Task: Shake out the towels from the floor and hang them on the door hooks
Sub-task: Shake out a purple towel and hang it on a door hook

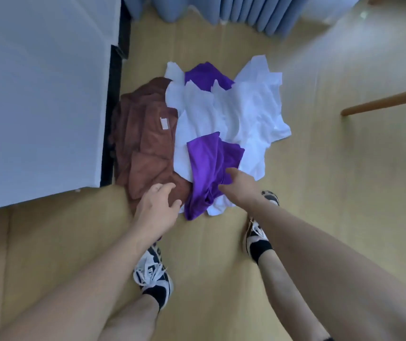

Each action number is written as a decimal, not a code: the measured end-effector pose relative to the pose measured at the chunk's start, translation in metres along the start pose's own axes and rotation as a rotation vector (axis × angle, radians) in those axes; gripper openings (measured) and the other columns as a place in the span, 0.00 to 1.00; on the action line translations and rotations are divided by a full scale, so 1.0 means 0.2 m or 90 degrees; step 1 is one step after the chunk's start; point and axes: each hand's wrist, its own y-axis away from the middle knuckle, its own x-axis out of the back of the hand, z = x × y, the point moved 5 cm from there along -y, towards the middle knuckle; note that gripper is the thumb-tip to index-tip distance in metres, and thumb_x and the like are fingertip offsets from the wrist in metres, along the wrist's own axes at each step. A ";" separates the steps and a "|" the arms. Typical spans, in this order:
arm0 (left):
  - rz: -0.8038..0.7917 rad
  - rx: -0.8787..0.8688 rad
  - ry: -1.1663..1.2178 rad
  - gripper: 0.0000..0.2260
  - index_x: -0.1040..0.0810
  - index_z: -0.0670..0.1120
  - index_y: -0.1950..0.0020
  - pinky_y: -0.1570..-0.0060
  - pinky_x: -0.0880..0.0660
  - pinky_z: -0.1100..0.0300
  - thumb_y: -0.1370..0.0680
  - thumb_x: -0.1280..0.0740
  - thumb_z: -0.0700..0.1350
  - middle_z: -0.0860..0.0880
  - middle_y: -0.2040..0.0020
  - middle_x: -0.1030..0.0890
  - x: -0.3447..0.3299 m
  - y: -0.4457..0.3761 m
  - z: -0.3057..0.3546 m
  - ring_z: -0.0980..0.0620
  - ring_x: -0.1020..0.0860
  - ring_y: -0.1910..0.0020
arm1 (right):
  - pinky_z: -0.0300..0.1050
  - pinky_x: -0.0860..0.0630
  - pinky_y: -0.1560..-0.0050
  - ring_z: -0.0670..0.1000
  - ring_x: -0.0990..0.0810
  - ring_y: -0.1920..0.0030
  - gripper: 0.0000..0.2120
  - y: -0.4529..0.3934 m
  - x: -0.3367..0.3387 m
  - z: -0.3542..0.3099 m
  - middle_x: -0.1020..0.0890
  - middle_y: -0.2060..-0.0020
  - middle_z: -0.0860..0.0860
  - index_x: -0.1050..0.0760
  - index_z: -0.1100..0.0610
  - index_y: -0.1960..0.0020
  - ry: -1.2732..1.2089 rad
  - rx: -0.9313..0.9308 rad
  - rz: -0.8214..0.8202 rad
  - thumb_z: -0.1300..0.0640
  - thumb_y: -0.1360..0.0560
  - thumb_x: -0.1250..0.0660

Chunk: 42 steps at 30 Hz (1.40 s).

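A heap of towels lies on the wooden floor in front of me. A brown towel (145, 141) with a small white tag is at the left, white towels (241, 107) in the middle and right, and a purple towel (207, 168) on top near me, with more purple cloth (204, 75) at the far side. My left hand (157, 207) hovers with loosely spread fingers over the near edge of the brown towel. My right hand (239, 185) reaches onto the purple towel, fingers touching its folds; a firm grip is not visible.
A white bed or mattress (37, 94) with a dark frame edge (113, 107) borders the heap on the left. Blue curtains (234, 13) hang at the far side. A wooden leg (384, 102) slants in at the right. My feet in sneakers (155, 274) stand near the heap.
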 end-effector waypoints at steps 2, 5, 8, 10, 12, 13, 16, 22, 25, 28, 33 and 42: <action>-0.010 0.033 0.011 0.22 0.27 0.49 0.28 0.35 0.30 0.54 0.22 0.32 0.50 0.47 0.32 0.27 -0.18 -0.12 -0.05 0.45 0.27 0.33 | 0.47 0.27 0.49 0.58 0.22 0.44 0.22 -0.26 -0.06 0.09 0.20 0.44 0.56 0.29 0.57 0.32 -0.022 -0.014 0.036 0.57 0.25 0.34; -0.019 0.064 0.013 0.22 0.28 0.50 0.27 0.36 0.31 0.55 0.21 0.33 0.50 0.49 0.31 0.27 -0.38 -0.25 -0.10 0.46 0.28 0.33 | 0.48 0.26 0.53 0.57 0.21 0.49 0.22 -0.53 -0.12 0.28 0.21 0.46 0.56 0.32 0.59 0.33 -0.133 -0.106 0.140 0.55 0.25 0.35; -0.032 0.088 0.016 0.22 0.27 0.49 0.27 0.38 0.31 0.56 0.21 0.33 0.49 0.48 0.32 0.27 -0.50 -0.33 -0.14 0.46 0.27 0.34 | 0.49 0.24 0.48 0.57 0.21 0.49 0.21 -0.70 -0.21 0.42 0.21 0.48 0.54 0.30 0.58 0.36 -0.203 -0.174 0.140 0.52 0.25 0.32; -0.043 0.093 0.008 0.22 0.28 0.48 0.27 0.39 0.32 0.58 0.21 0.33 0.49 0.48 0.32 0.27 -0.55 -0.37 -0.15 0.46 0.27 0.35 | 0.47 0.25 0.55 0.56 0.21 0.55 0.12 -0.78 -0.26 0.47 0.21 0.58 0.52 0.27 0.59 0.47 -0.231 -0.179 0.149 0.53 0.26 0.32; -0.046 0.103 0.001 0.22 0.28 0.49 0.27 0.40 0.32 0.59 0.21 0.33 0.49 0.48 0.32 0.27 -0.58 -0.39 -0.17 0.46 0.26 0.35 | 0.45 0.28 0.64 0.54 0.25 0.62 0.09 -0.80 -0.27 0.50 0.25 0.65 0.51 0.29 0.59 0.57 -0.259 -0.173 0.165 0.55 0.26 0.32; -0.050 0.110 -0.001 0.22 0.28 0.49 0.27 0.40 0.32 0.58 0.21 0.33 0.50 0.48 0.32 0.27 -0.59 -0.38 -0.17 0.46 0.26 0.35 | 0.44 0.30 0.66 0.52 0.27 0.64 0.09 -0.79 -0.27 0.51 0.26 0.66 0.50 0.30 0.58 0.58 -0.271 -0.167 0.162 0.55 0.26 0.31; -0.060 0.111 -0.009 0.21 0.27 0.49 0.28 0.40 0.31 0.58 0.21 0.33 0.50 0.47 0.32 0.27 -0.55 -0.31 -0.10 0.45 0.26 0.35 | 0.43 0.30 0.64 0.49 0.25 0.64 0.07 -0.65 -0.26 0.48 0.23 0.63 0.49 0.27 0.60 0.54 -0.302 -0.152 0.134 0.57 0.27 0.31; -0.037 0.072 0.002 0.21 0.27 0.50 0.28 0.42 0.30 0.58 0.21 0.33 0.51 0.49 0.34 0.26 -0.22 -0.03 0.24 0.46 0.25 0.37 | 0.45 0.29 0.63 0.50 0.29 0.68 0.09 -0.13 -0.04 0.31 0.26 0.71 0.50 0.25 0.64 0.61 -0.295 -0.078 0.119 0.59 0.28 0.29; -0.002 0.029 0.011 0.21 0.28 0.51 0.28 0.41 0.30 0.57 0.21 0.34 0.51 0.51 0.34 0.27 0.07 0.16 0.45 0.47 0.26 0.36 | 0.42 0.31 0.63 0.49 0.26 0.67 0.09 0.17 0.17 0.12 0.24 0.71 0.46 0.26 0.55 0.64 -0.281 -0.025 0.125 0.59 0.28 0.28; 0.027 -0.029 0.001 0.22 0.29 0.50 0.26 0.36 0.31 0.56 0.20 0.34 0.50 0.50 0.31 0.29 0.42 0.35 0.66 0.47 0.28 0.33 | 0.35 0.35 0.68 0.46 0.26 0.66 0.08 0.48 0.46 -0.12 0.23 0.69 0.46 0.25 0.55 0.62 -0.250 0.026 0.148 0.57 0.27 0.27; 0.101 -0.152 -0.045 0.22 0.30 0.48 0.26 0.36 0.30 0.52 0.20 0.35 0.50 0.46 0.29 0.29 1.03 0.67 1.03 0.44 0.27 0.34 | 0.42 0.33 0.67 0.51 0.22 0.63 0.07 1.03 0.96 -0.39 0.20 0.67 0.47 0.23 0.53 0.62 -0.244 0.047 0.272 0.53 0.28 0.26; 0.072 -0.516 -0.140 0.22 0.25 0.54 0.35 0.45 0.27 0.54 0.28 0.28 0.52 0.53 0.40 0.23 1.56 1.57 2.01 0.49 0.25 0.41 | 0.47 0.23 0.61 0.53 0.20 0.59 0.05 2.23 1.71 -0.51 0.19 0.60 0.51 0.28 0.52 0.58 -0.340 0.187 0.529 0.59 0.24 0.34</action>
